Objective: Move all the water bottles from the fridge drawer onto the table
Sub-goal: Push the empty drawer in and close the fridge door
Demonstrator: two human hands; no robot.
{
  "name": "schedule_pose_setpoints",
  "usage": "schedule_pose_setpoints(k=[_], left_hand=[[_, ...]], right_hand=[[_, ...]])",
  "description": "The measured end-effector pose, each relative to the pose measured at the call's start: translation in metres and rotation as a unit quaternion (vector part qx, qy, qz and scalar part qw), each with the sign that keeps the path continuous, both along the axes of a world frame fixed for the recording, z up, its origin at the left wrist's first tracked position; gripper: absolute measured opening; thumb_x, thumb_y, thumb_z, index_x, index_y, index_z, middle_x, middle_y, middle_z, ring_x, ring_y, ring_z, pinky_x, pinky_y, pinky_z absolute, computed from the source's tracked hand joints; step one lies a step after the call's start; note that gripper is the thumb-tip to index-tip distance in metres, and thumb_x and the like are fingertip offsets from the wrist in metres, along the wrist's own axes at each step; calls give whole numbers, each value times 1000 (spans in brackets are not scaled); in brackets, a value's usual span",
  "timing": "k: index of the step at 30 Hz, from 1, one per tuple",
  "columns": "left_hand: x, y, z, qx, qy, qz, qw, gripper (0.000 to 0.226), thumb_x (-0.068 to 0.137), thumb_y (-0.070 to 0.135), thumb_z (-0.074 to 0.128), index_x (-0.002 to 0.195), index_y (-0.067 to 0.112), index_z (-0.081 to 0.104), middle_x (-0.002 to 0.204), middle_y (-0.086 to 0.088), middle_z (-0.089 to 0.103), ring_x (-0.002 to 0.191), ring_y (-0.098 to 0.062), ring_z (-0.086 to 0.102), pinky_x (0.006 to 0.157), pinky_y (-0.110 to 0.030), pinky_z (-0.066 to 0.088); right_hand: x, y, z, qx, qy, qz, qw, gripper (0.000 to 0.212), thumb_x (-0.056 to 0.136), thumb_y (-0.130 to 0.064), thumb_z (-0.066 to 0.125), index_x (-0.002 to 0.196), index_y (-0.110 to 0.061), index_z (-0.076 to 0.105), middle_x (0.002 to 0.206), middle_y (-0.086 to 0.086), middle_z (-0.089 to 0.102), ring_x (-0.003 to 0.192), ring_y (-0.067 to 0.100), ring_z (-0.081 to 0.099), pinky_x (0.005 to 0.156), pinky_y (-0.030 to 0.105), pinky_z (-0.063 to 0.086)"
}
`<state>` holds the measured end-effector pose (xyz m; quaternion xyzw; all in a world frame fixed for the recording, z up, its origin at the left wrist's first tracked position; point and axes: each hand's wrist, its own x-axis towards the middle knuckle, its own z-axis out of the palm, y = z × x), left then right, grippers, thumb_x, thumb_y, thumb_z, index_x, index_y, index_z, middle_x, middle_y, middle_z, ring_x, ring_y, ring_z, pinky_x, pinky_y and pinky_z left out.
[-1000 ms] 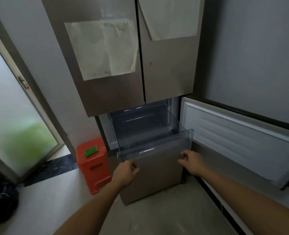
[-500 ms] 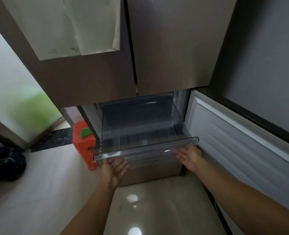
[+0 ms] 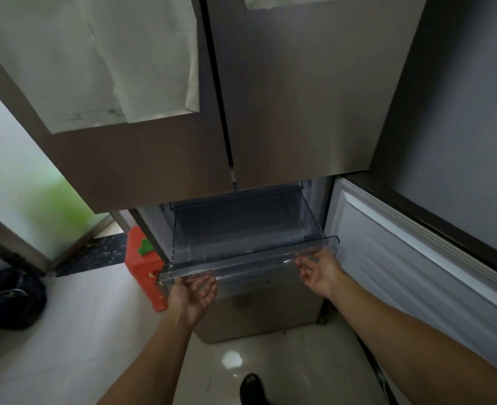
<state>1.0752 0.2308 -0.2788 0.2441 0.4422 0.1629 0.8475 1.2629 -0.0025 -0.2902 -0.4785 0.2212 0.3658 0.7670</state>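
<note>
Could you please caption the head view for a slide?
Palms up, left hand and right hand under the front lip of the clear, empty-looking fridge drawer.

Home kitchen: fridge (image 3: 285, 112), tiled floor (image 3: 66, 346)

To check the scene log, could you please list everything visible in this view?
fridge drawer: one, clear, pulled out; nothing visible inside
upper doors: two, brown, closed above the drawer
paper sheets: two, white, on the upper doors
lower door: one, white lining, open at right
container: one, red, floor left of the drawer
green item: one, green, on the container
bag: one, black, floor far left
shoe: one, black, bottom edge
left hand: one, palm up under the drawer's front rim
right hand: one, palm up under the same rim
</note>
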Motion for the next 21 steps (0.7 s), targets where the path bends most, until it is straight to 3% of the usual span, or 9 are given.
schedule_pose_setpoints(k=[6,9,15,18,19,21], left_hand=[[44,45,-12,36,-36,-21,998,52,100,53,17,99,12,48,127,-13,52,108,-29,55,78,-37,45],[69,67,-23,46,-65,-24,997,43,101,48,21,94,15,49,125,-11,54,96,-26,59,76,-36,45],[115,103,-35,62,-95,-31,993,39,103,38,28,92,16,59,102,-6,62,91,-23,59,72,-33,43],[130,116,-37,64,-102,-32,992,41,102,29,35,79,17,66,96,-6,65,85,-23,60,72,-35,43],[135,120,-37,62,-108,-31,992,38,102,28,35,86,14,67,102,-7,64,85,-24,60,73,-36,44],[141,128,-37,61,-117,-30,991,32,103,27,34,118,10,57,121,-9,57,84,-24,59,74,-36,44]], right_hand=[[49,44,-12,19,-32,-13,999,36,100,-47,32,97,-18,53,104,16,70,61,19,64,45,24,43],[73,69,-20,36,-51,-20,998,38,99,-52,30,101,-21,51,101,16,70,58,18,63,46,22,39],[118,101,-28,49,-86,6,995,31,102,-39,35,101,-15,55,91,16,68,62,19,57,40,21,38],[132,112,-31,52,-100,5,994,25,99,-36,44,102,-16,59,92,14,70,67,20,61,47,25,41],[137,115,-32,56,-103,5,993,25,98,-37,44,102,-17,60,92,13,70,67,20,62,50,25,41],[144,120,-32,60,-108,9,992,28,98,-40,43,99,-17,60,89,13,70,65,20,62,50,23,41]])
